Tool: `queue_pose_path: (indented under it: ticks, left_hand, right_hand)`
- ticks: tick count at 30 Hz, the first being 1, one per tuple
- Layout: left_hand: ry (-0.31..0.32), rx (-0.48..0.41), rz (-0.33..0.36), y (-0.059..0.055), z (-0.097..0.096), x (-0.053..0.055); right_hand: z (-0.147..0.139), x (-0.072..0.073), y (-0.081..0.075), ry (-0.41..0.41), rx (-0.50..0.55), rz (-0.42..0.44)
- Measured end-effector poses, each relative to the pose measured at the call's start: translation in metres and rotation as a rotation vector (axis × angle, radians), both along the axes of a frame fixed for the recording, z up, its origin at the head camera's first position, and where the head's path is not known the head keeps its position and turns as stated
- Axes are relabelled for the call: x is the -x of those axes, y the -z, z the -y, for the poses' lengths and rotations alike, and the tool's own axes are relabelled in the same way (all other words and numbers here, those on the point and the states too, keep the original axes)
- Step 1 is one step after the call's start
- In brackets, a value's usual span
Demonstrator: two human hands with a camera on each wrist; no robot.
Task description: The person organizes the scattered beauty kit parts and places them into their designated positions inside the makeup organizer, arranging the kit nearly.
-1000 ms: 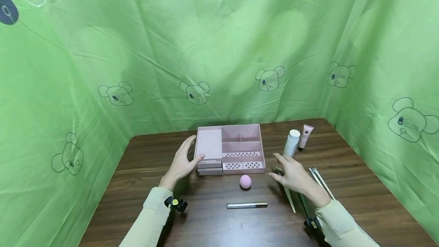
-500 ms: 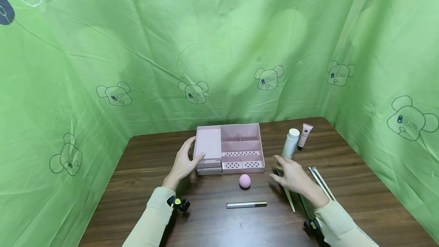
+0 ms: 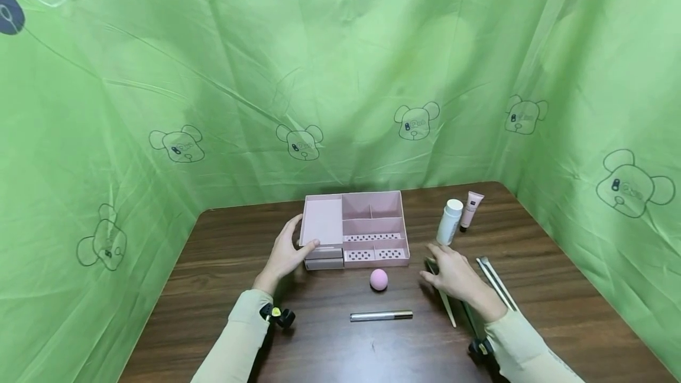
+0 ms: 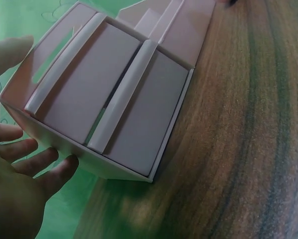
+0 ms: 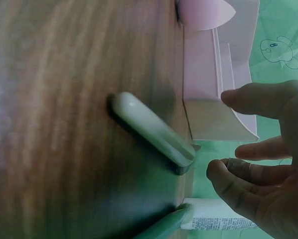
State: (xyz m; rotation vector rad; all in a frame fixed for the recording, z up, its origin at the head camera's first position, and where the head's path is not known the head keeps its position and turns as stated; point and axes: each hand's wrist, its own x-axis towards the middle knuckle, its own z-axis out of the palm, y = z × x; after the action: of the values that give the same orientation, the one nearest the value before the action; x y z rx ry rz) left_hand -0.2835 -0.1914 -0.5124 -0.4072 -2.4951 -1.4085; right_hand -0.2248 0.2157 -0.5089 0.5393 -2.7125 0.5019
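A pink desk organizer with compartments and two small drawers sits at the back middle of the table. My left hand is at its left side, thumb by the front top edge and fingers spread along the side wall. The right hand hovers, fingers loosely bent, over a pale green-handled brush and a darker green stick. In the right wrist view nothing is between its fingers; the pale handle lies apart from them. A white bottle stands just beyond that hand.
A pink ball-shaped sponge lies before the organizer, with a silver pen-like tube nearer. At right are slim brushes and a small pink squeeze tube. Green patterned cloth surrounds the wooden table.
The left hand stays by the organizer with little movement. The right hand has lowered very slightly over the brushes. The objects stay in place; the head view shifts a little.
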Motion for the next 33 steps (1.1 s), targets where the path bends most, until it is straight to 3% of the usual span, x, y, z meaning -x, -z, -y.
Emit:
queue_pose_path:
  ticks: [7, 20, 33]
  left_hand:
    - [-0.016, 0.013, 0.023, 0.004, -0.001, -0.005]
    - [-0.054, 0.017, 0.001, 0.004, -0.002, -0.007]
    - [-0.060, -0.013, 0.031, 0.005, -0.003, -0.011]
  right_hand:
    - [-0.001, -0.001, 0.004, 0.041, -0.026, 0.057]
    - [-0.001, -0.001, 0.009, 0.083, -0.068, 0.059]
    - [-0.003, 0.002, 0.011, 0.066, -0.062, 0.126]
